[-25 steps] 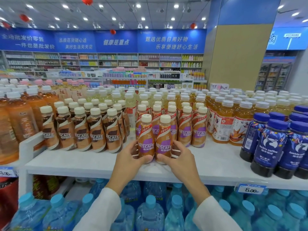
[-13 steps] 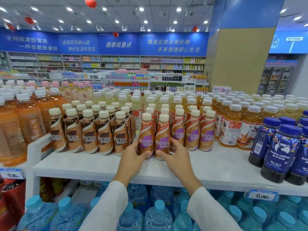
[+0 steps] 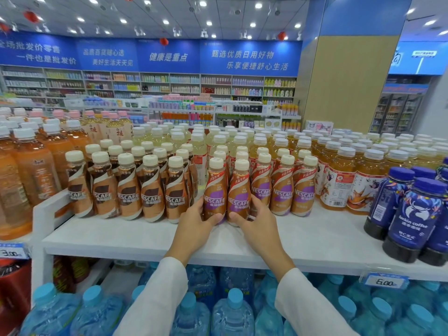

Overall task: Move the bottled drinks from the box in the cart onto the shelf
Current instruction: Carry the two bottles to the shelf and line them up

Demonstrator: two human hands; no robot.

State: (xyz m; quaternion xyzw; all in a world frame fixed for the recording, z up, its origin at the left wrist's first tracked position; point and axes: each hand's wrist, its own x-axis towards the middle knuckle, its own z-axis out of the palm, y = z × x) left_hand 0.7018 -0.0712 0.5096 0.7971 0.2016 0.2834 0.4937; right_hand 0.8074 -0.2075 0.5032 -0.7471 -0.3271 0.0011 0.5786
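While both bottles stand on the shelf [image 3: 116, 236], the step in hand is judged to be seating and aligning a pair of drinks. The left hand [image 3: 194, 225] wraps the lower body of the left purple-label Nescafé bottle [image 3: 215, 190], its fingers [image 3: 197, 205] curled behind the waist and the thumb laid across the front; the right hand [image 3: 260, 225] mirrors this clamp on the right purple-label Nescafé bottle [image 3: 240, 192]. The two bottles stand upright and touching, bases on the white shelf — apparently a little forward of the purple-label row [image 3: 282, 190] just to their right, and just beside the brown-label Nescafé row [image 3: 151, 192] on the left. To finish well: slide the pair back rather than lift it, until the fronts line up with the neighbouring rows; grip low, near the base, since these waisted bottles with tall caps probably tip readily if pushed high; turn labels outward; let go only once both bases sit flat. Likely hazard — knuckles brushing the brown-label bottle beside the left hand or the purple-label one behind the right fingers, toppling a neighbour into its file. Room behind the pair cannot be judged, for the bottles hide it. Neither cart nor box appears in this view, so how much stock is left cannot be told. Blue luckin coffee bottles [image 3: 417, 214] stand well apart at the right; blue-capped water bottles [image 3: 232, 314] fill the tier below.
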